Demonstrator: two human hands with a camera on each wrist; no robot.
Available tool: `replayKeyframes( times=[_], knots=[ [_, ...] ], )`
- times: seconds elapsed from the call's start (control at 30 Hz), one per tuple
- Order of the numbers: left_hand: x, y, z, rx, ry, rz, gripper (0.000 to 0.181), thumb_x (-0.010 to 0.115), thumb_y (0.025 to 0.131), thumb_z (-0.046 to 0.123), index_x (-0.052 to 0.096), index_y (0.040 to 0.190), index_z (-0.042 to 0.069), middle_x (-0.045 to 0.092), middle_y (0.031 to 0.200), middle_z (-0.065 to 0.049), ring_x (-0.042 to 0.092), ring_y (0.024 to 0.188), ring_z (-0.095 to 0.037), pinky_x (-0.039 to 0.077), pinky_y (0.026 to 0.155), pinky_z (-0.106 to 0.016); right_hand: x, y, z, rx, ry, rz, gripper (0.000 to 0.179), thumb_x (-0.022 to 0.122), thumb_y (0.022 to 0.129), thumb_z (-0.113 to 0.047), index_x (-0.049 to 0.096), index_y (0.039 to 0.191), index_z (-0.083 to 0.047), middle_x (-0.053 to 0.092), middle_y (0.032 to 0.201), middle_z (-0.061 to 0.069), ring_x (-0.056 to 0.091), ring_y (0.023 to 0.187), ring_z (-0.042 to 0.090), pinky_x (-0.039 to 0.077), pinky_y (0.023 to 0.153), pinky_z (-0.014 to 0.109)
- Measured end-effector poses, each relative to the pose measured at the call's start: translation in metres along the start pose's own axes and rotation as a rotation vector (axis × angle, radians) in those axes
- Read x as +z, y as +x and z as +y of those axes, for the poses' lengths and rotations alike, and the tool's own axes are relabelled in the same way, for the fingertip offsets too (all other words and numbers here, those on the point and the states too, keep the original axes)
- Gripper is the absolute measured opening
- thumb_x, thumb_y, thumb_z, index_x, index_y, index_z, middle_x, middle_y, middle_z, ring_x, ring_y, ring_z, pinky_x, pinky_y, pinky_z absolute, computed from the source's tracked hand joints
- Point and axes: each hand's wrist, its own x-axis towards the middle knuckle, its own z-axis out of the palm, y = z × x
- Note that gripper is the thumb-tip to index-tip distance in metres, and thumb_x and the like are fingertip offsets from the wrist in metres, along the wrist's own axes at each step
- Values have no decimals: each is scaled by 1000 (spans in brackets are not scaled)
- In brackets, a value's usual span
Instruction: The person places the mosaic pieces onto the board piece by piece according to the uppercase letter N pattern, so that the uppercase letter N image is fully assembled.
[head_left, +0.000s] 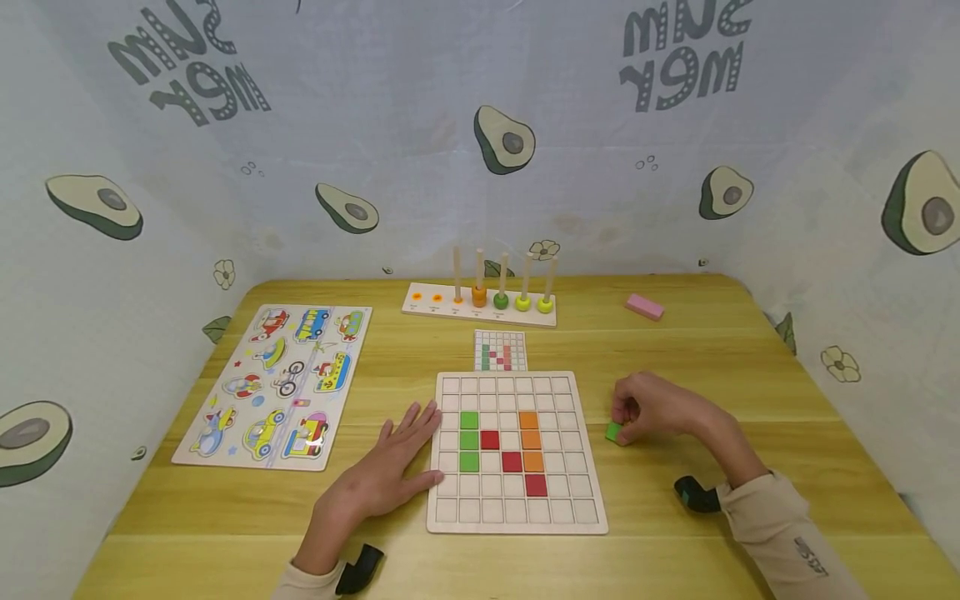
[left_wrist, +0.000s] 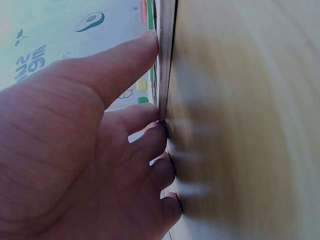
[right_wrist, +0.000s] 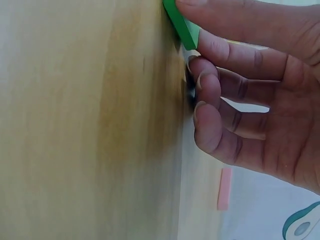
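My right hand [head_left: 656, 406] pinches a small green square tile [right_wrist: 183, 25] between thumb and fingers, low over the table to the right of the grid board. The wooden grid board [head_left: 480, 508] holds a column of green tiles [head_left: 469, 440], a column of orange tiles [head_left: 531, 439] and red tiles [head_left: 512, 462] stepping down between them. At the board's left edge, my left hand [head_left: 382, 467] lies with fingers spread, its thumb and index fingertips right at the rim. A small pattern card [head_left: 500, 350] with a coloured grid lies just behind the board.
A vehicle puzzle board [head_left: 273, 387] lies at the left. At the back stands a peg counting board [head_left: 480, 310] with upright sticks and coloured beads. A pink block [head_left: 645, 307] sits at the back right. Avocado-print cloth [head_left: 420, 167] hangs behind the table.
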Motion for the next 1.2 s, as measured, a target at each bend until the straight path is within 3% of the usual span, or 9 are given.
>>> replayKeyframes(
  times=[0.63, 0.93, 1.2],
  knots=[
    [-1, -1, 1, 8, -25, 4, 79, 70, 106, 29, 30, 170, 3, 21, 179, -13, 7, 167, -39, 3, 132, -66, -6, -2, 2, -13, 79, -57, 12, 85, 92, -6, 75, 86, -10, 69, 80, -7, 59, 71, 5, 54, 64, 24],
    [-2, 0, 2, 2, -7, 6, 79, 69, 107, 29, 30, 170, 5, 20, 180, -11, 6, 167, -38, 3, 133, -64, -15, -3, 2, -89, 104, -48, 10, 79, 97, -6, 81, 89, -12, 74, 83, -8, 63, 73, 4, 58, 65, 24],
    [-1, -1, 1, 5, -11, 4, 79, 69, 107, 29, 29, 170, 4, 20, 180, -12, 6, 167, -38, 3, 133, -65, -7, 4, -8, -181, 166, -32, 7, 77, 100, -7, 82, 95, -8, 75, 83, -6, 64, 71, 7, 59, 64, 24]
  ],
)
